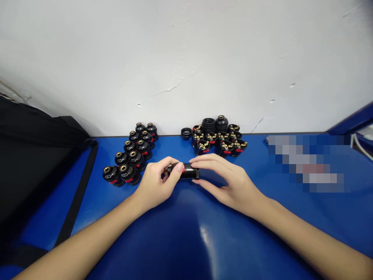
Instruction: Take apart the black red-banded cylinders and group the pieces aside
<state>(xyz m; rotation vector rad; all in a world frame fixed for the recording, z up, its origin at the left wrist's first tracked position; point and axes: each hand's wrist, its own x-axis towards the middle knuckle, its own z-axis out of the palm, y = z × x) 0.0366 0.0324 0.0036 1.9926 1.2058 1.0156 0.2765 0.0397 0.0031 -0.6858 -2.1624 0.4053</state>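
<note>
A black lamp holder with a red switch lies sideways between my hands, above the blue table. My left hand is closed round its left end, the thumb beside the red part. At the right end, the fingertips and thumb of my right hand grip the rim from both sides. Behind my left wrist stand rows of capped black lamp holders with brass threaded tops and red switches. Beyond my right hand is a cluster of uncapped lamp holder bodies showing brass contacts.
Black caps stand stacked at the back of the cluster, and a single black ring-shaped part sits to their left. A black bag with a strap covers the left side. A white wall bounds the blue table. A blurred patch lies right.
</note>
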